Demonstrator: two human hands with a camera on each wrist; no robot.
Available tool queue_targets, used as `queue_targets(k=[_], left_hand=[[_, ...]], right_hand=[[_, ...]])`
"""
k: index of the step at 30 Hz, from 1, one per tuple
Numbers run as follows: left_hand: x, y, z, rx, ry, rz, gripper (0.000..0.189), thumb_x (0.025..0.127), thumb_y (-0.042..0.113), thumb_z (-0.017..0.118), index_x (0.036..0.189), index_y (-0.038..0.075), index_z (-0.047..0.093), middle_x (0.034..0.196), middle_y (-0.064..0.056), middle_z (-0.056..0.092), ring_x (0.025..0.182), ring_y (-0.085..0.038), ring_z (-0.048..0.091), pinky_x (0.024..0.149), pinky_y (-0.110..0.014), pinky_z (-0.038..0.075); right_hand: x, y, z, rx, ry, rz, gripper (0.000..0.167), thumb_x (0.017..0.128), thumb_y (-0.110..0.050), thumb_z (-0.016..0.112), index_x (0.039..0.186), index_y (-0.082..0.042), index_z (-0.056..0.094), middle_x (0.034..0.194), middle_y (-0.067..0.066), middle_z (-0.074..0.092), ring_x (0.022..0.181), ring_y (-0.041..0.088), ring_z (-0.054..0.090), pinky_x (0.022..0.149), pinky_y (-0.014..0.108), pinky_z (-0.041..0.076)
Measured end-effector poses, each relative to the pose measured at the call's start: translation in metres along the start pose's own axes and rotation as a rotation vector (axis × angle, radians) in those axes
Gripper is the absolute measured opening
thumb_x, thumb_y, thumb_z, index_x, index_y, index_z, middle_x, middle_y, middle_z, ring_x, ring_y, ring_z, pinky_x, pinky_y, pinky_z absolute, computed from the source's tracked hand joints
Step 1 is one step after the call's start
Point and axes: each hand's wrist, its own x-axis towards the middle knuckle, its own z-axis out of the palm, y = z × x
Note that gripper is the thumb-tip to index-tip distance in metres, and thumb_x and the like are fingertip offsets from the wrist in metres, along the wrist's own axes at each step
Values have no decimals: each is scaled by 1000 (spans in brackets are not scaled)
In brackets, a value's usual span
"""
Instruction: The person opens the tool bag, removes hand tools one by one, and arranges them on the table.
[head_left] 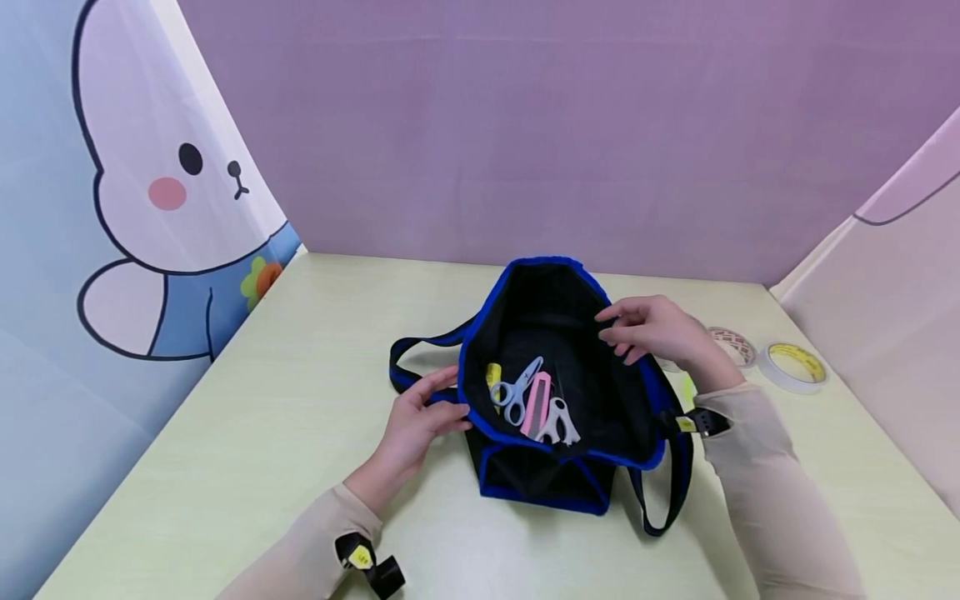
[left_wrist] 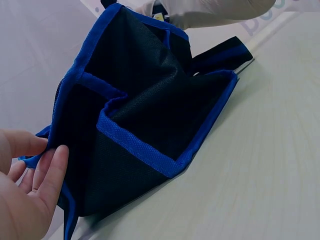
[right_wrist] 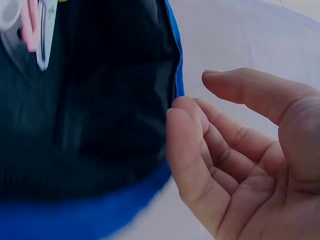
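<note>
A black fabric tote bag with blue trim (head_left: 525, 483) stands on the table, its mouth tilted toward me. My left hand (head_left: 420, 421) pinches the rim at the left, between thumb and fingers in the left wrist view. By the right rim is my right hand (head_left: 656, 335); in the right wrist view its fingertips touch the blue edge while the thumb stands apart. Inside the bag lie light-blue scissors (head_left: 513, 398), a pink box cutter (head_left: 536, 407), white-handled scissors (head_left: 560, 423) and a yellow item (head_left: 492, 382), partly hidden by the rim.
Tape rolls lie right of the bag: one with a yellow core (head_left: 795, 367) and one with printed markings (head_left: 733, 345) beside it. Something small and yellow-green (head_left: 687, 387) shows behind the right wrist. Handle straps (head_left: 408, 343) stick out at both sides. A purple cloth wall (head_left: 525, 142) borders the table.
</note>
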Motion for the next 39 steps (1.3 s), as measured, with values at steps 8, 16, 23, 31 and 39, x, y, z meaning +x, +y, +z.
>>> queue_targets(k=[8, 16, 23, 31, 39], left_hand=[[-1, 1, 0, -3, 2, 7, 57, 85, -17, 61, 140, -5, 51, 132, -18, 50, 71, -17, 67, 71, -31, 61], [-2, 1, 1, -3, 6, 15, 56, 85, -18, 61, 139, -6, 51, 131, -19, 50, 70, -17, 67, 70, -31, 61], [-2, 1, 2, -3, 8, 17, 57, 85, -18, 61, 139, -6, 51, 131, -19, 51, 70, -17, 67, 70, -31, 61], [-2, 2, 3, 1, 7, 17, 57, 85, -18, 61, 139, -6, 51, 131, -19, 51, 70, -16, 67, 70, -31, 61], [-3, 2, 3, -3, 9, 9, 57, 84, -18, 62, 139, -6, 51, 131, -18, 51, 70, -16, 67, 70, -31, 61]], right_hand=[[29, 0, 31, -15, -118, -4, 32, 92, -7, 68, 119, 9, 64, 84, 12, 69, 72, 23, 68, 65, 34, 62], [50, 17, 58, -69, -258, 100, 33, 91, -12, 69, 117, 8, 66, 89, 18, 71, 74, 23, 69, 67, 36, 62], [57, 29, 75, -117, -315, 191, 31, 89, -14, 72, 113, 5, 68, 82, 11, 69, 69, 20, 68, 66, 34, 61], [59, 34, 77, -128, -318, 186, 25, 90, -15, 70, 107, 3, 71, 75, 10, 65, 65, 19, 66, 63, 35, 61], [60, 40, 78, -72, -323, 184, 15, 88, -14, 71, 92, 0, 71, 73, 8, 64, 63, 17, 65, 62, 33, 61]])
